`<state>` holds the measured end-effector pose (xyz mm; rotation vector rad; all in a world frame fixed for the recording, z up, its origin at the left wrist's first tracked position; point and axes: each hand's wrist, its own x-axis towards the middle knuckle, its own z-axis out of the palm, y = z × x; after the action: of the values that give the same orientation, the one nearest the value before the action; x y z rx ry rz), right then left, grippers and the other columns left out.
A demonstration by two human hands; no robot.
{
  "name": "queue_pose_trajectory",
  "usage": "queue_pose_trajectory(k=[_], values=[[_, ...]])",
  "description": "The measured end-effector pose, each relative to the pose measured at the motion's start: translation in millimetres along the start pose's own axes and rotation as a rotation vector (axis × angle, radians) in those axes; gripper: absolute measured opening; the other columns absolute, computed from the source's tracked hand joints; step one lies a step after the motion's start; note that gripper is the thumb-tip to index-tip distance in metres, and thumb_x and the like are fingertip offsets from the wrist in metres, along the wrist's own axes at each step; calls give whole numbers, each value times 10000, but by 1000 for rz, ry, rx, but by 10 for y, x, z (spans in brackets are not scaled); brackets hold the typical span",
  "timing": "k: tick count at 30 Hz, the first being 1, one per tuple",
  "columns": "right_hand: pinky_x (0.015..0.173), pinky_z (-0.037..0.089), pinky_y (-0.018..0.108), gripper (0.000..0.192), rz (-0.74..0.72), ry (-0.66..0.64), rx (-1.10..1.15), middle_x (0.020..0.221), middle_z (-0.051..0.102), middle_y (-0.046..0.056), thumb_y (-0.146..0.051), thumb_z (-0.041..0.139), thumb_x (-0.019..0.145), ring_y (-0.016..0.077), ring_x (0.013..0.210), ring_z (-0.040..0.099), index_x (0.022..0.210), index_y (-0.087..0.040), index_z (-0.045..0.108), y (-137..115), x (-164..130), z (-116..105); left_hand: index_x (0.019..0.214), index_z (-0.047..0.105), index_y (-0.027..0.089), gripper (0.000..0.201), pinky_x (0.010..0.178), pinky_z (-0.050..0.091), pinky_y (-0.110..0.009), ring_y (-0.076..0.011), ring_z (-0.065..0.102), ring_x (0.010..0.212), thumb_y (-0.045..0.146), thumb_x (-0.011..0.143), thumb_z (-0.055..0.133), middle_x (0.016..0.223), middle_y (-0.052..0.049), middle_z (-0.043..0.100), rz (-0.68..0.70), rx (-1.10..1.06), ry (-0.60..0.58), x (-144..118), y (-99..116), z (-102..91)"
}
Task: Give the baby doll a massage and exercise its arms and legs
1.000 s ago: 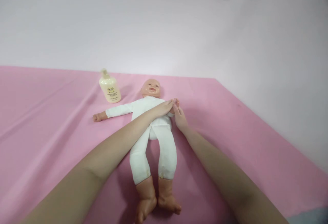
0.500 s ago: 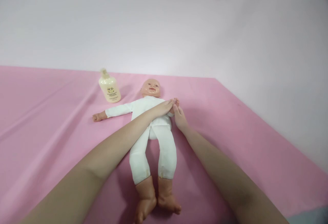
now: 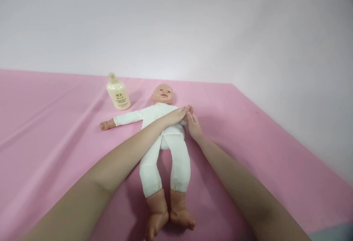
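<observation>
A baby doll (image 3: 162,118) with a white cloth body lies on its back, its head at the far end and its feet toward me. My left hand (image 3: 178,115) reaches across its chest and closes on the doll's hand at the right side. From the right, my right hand (image 3: 194,125) holds that same doll hand, thumb up against it. The two hands touch there and mostly cover the small hand. The doll's other arm (image 3: 127,118) stretches out to the left on the cloth.
A pale yellow pump bottle (image 3: 118,94) stands left of the doll's head. Pink cloth (image 3: 55,123) with some creases covers the table. Behind it rises a white wall (image 3: 176,31), and a grey area shows at the lower right corner.
</observation>
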<state>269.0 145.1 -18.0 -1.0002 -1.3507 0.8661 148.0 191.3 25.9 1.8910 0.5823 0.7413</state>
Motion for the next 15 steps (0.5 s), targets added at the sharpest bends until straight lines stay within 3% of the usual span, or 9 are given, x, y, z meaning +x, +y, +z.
queue_pose_trajectory(k=[7,15], values=[[1146,300,375,596,-12,6,3,1374,518,57,-597,434,880,209,1310,446,1313,-196,513,8,5,4,1004,572,144,526,884,419,-293,-169,559,886,567,937,267,910,-59,609,3,22,3,24,-50,-7],[1151,292,377,591,-9,-2,7,1378,513,59,-588,437,883,206,1318,437,1318,-193,503,-3,7,-1,964,572,149,532,883,425,-298,-167,569,879,583,934,265,900,-53,615,-5,10,-2,11,-45,-9]])
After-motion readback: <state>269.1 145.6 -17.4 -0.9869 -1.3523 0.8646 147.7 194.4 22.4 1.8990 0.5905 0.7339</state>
